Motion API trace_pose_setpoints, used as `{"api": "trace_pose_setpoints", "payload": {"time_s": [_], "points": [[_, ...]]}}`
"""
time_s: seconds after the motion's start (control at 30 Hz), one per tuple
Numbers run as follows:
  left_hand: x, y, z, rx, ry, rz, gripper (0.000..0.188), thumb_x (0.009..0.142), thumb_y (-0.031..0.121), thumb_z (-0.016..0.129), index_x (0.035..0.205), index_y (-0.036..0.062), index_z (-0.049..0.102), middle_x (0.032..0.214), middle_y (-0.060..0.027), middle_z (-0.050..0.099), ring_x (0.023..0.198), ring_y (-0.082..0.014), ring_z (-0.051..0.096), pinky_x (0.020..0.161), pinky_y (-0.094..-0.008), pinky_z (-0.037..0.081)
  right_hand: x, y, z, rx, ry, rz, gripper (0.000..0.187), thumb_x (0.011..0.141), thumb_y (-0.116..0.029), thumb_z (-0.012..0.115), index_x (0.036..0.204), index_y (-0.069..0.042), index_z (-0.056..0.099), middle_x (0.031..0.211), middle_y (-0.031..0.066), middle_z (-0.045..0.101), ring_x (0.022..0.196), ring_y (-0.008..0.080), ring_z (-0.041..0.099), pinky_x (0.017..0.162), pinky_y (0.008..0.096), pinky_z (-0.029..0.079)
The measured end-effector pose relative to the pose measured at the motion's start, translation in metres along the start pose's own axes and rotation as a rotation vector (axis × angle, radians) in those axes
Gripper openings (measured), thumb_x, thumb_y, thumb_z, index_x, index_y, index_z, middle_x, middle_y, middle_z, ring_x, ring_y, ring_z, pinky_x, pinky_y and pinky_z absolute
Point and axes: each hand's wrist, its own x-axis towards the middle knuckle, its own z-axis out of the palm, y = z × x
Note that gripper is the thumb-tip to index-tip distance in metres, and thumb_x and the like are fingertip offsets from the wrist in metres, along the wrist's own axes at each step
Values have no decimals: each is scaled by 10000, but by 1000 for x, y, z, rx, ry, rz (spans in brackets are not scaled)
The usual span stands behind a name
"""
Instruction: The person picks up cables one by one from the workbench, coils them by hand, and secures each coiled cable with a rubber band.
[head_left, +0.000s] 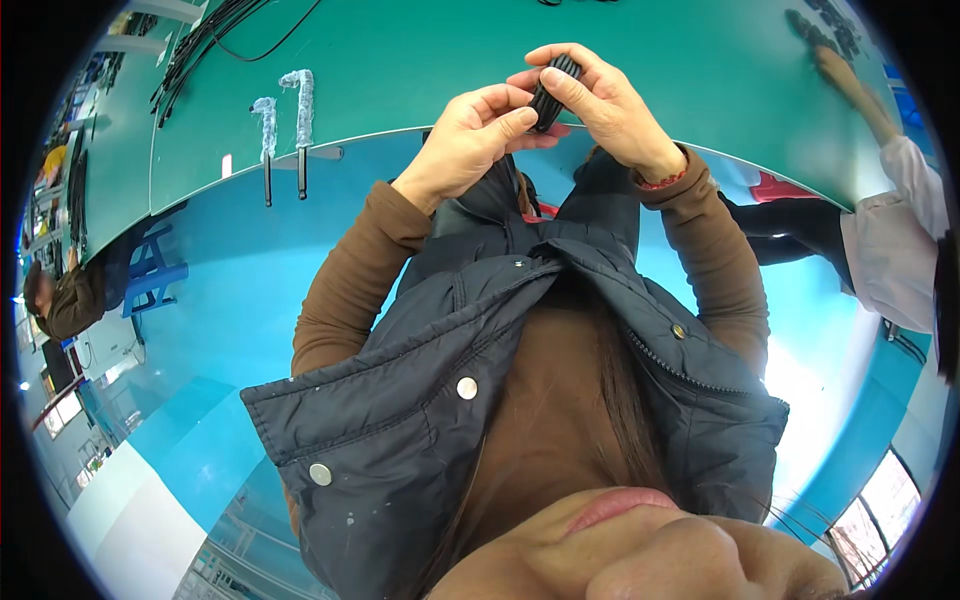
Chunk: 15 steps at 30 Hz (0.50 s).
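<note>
A small black coil of cable [549,98], wound into a tight bundle, is held up over the near edge of the green table. My right hand [612,108] grips it from the right, with the thumb on its upper face and fingers round the back. From the left, my left hand [462,140] pinches the coil's side between thumb and fingers. Its far side and any cable ends are hidden by my fingers.
Two hook-shaped pieces wrapped in clear plastic [304,108] with black ends jut over the table edge [215,172] at left. Loose black cables [205,50] lie behind them. At far right, a co-worker's hand [832,68] touches dark coils [815,35]. A blue stool [155,277] stands at left.
</note>
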Motion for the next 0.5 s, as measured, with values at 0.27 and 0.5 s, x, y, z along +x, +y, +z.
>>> {"api": "trace_pose_setpoints", "payload": {"time_s": [0.27,0.5], "points": [[4,-9,9,-29,172,-45,295,982,219,454,1118,-29,539,974,-140,631,783,-274,678,655,-318,583,0,6,4,-57,-41,-63,301,956,-209,527,1151,19,502,964,87,627,887,130,597,788,267,499],[5,-25,18,-146,223,116,266,983,198,448,1127,-21,494,1039,-143,612,775,-275,675,630,-322,577,0,4,2,37,73,16,289,954,-208,529,1134,17,518,970,94,627,892,132,599,791,268,500]]}}
